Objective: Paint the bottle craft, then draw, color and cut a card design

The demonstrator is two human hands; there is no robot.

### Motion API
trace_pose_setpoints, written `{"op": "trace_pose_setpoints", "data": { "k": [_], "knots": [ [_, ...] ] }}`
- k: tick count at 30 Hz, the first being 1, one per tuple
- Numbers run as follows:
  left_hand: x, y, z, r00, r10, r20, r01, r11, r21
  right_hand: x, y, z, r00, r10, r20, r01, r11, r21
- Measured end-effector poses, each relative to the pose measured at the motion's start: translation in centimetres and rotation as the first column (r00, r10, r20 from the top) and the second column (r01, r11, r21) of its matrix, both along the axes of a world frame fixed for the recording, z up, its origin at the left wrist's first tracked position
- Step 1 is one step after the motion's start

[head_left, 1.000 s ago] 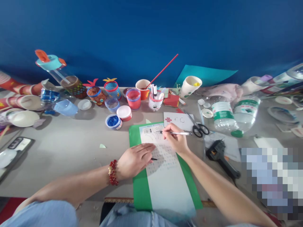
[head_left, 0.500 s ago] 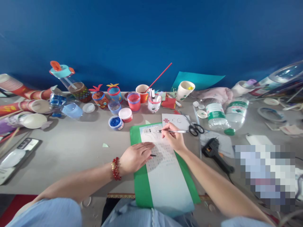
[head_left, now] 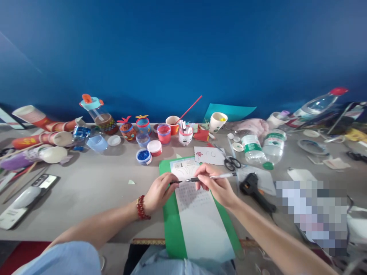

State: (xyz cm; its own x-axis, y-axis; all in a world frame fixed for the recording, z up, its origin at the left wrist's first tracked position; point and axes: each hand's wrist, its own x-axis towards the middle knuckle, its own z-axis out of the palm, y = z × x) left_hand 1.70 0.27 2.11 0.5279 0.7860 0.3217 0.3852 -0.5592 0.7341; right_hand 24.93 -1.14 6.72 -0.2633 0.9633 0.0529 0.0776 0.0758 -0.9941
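Observation:
A pen (head_left: 215,177) with a clear barrel and dark grip lies between the closed fingers of my right hand (head_left: 215,183), its tip pointing left. My left hand (head_left: 161,191), with a red bead bracelet (head_left: 141,208) at the wrist, pinches a small black pen cap (head_left: 175,182). Tip and cap are close together; whether they touch I cannot tell. Both hands hover over a pale sheet of paper (head_left: 205,229) with curved lines drawn near its top and faint print below. Under it lies green paper (head_left: 172,229).
Open blue paint (head_left: 143,156), a pink-lidded jar (head_left: 155,147) and decorated cups stand behind the paper. Scissors (head_left: 233,163), a black glue gun (head_left: 256,191) and green-labelled bottles (head_left: 251,148) are on the right. A phone (head_left: 28,200) and paper cups (head_left: 43,139) lie left.
My right hand has moved the pen off the drawn lines, levelling it toward my left hand. My left hand has lifted from the paper with the cap. The view has tilted up slightly.

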Motion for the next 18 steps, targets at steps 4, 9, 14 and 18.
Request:
{"op": "trace_pose_setpoints", "data": {
  "k": [4, 9, 14, 18],
  "knots": [
    [0.1, -0.5, 0.4, 0.999, -0.032, 0.039, 0.034, 0.998, -0.054, -0.6, -1.1, -0.3, 1.000, -0.023, 0.012, 0.023, 1.000, 0.016],
    [0.2, -0.7, 1.2, 0.998, -0.052, 0.048, 0.056, 0.995, -0.083, -1.2, -1.5, -0.9, 0.998, -0.043, -0.056, 0.043, 0.999, -0.001],
    [0.3, -0.8, 1.2, 0.996, -0.079, 0.031, 0.079, 0.997, 0.002, -2.0, -2.1, -1.4, 1.000, 0.006, -0.012, -0.006, 1.000, 0.004],
    [0.4, -1.3, 1.5, 0.988, -0.154, -0.004, 0.154, 0.986, 0.069, -2.6, -3.5, -2.2, 1.000, 0.022, -0.002, -0.022, 0.998, 0.062]
  ]
}}
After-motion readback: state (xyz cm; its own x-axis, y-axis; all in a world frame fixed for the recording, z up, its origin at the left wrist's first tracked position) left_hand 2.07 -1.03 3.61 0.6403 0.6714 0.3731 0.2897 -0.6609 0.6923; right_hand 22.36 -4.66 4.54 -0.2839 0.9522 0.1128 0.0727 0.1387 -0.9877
